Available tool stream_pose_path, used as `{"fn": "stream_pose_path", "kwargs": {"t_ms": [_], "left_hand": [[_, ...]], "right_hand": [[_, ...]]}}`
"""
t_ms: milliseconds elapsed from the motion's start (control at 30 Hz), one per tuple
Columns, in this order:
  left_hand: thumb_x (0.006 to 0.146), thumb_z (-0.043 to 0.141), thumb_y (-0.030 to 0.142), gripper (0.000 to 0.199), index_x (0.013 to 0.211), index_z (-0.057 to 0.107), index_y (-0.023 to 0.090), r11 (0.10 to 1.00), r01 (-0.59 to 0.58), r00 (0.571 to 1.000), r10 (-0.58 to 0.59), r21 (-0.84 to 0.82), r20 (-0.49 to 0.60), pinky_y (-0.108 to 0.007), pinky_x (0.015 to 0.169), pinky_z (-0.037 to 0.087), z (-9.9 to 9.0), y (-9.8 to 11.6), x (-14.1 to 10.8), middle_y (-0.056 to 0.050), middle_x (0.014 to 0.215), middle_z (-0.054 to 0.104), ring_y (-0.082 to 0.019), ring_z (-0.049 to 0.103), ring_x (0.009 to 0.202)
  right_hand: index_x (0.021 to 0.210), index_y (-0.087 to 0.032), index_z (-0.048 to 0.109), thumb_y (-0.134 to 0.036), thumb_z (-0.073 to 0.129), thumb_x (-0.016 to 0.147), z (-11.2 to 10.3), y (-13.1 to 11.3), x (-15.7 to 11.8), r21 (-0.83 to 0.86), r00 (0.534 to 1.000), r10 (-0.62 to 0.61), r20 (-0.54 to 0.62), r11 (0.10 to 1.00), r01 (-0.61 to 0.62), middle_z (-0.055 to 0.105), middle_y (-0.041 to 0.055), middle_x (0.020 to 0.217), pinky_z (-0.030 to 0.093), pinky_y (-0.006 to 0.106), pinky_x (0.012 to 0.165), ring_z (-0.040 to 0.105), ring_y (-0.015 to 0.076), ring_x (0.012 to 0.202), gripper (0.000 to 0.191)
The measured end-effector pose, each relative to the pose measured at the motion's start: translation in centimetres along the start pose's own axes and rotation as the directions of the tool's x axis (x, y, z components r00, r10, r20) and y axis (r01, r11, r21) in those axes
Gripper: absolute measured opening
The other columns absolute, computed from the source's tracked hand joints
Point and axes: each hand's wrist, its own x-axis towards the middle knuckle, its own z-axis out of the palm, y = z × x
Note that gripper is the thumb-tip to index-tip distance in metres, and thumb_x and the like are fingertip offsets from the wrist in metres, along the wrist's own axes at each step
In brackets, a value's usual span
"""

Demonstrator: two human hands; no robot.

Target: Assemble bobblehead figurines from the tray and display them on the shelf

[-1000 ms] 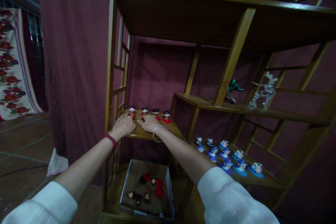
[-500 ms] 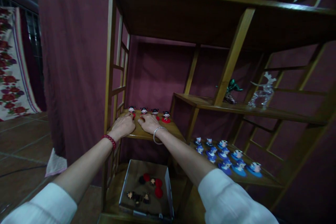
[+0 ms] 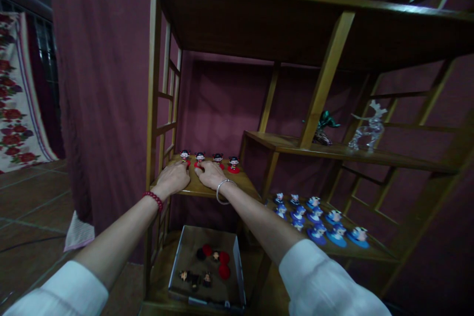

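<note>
Several small black-haired figurines on red bases stand in a row on the small wooden shelf (image 3: 207, 188). My left hand (image 3: 173, 177), with a red bead bracelet, is at the leftmost figurine (image 3: 184, 155), its fingertips by the red base. My right hand (image 3: 210, 176), wearing a silver bangle, has its fingers at the base of the second figurine (image 3: 200, 157). The third figurine (image 3: 218, 159) is just beyond my right hand, and the rightmost figurine (image 3: 233, 163) stands apart from it. Parts of the bases are hidden behind my fingers.
Below sits an open box (image 3: 174, 261) with loose dark figurines and red pieces. At the right, several blue-based figurines (image 3: 317, 232) fill a lower shelf. A glass deer (image 3: 369, 131) and a green ornament (image 3: 326, 127) stand above them. A post (image 3: 152, 89) rises at the left.
The second figurine has shifted slightly left, toward the leftmost one, with my right hand at its base. The view has moved a little.
</note>
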Motion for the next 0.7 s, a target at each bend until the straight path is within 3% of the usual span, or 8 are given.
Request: {"fn": "stream_pose_path", "kwargs": {"t_ms": [267,467,700], "left_hand": [[0.08,0.031,0.027,0.039,0.111,0.054,0.021,1.0,-0.001,1.0,0.001,0.001,0.027,-0.039,0.081,0.044,-0.3,0.1,-0.3,-0.011,0.114,0.059,-0.027,0.057,0.099],[0.078,0.036,0.022,0.036,0.105,0.06,0.02,1.0,-0.015,0.998,0.013,-0.022,-0.068,-0.032,0.088,0.04,-0.2,0.1,-0.5,-0.009,0.114,0.058,-0.022,0.05,0.109],[0.077,0.036,0.02,0.035,0.098,0.065,0.018,1.0,-0.016,0.985,0.014,-0.01,-0.172,-0.03,0.087,0.04,-0.1,-0.2,-0.7,-0.009,0.101,0.064,-0.023,0.053,0.101]], "right_hand": [[0.099,-0.019,0.064,-0.025,0.041,0.08,0.2,0.4,0.1,0.0,1.0,0.011,0.007,1.0,-0.011,0.065,0.0073,0.103,0.041,0.026,0.08,0.059,0.0196,0.095,0.031],[0.101,-0.016,0.063,-0.022,0.042,0.079,0.1,0.2,0.0,-0.004,1.0,-0.014,-0.004,1.0,0.014,0.063,0.0087,0.107,0.038,0.027,0.087,0.056,0.0192,0.1,0.031],[0.104,-0.011,0.061,-0.014,0.041,0.08,-1.1,0.9,-1.8,-0.027,0.994,-0.112,-0.015,0.993,0.111,0.059,0.0111,0.111,0.036,0.024,0.089,0.052,0.0175,0.104,0.031]]}}
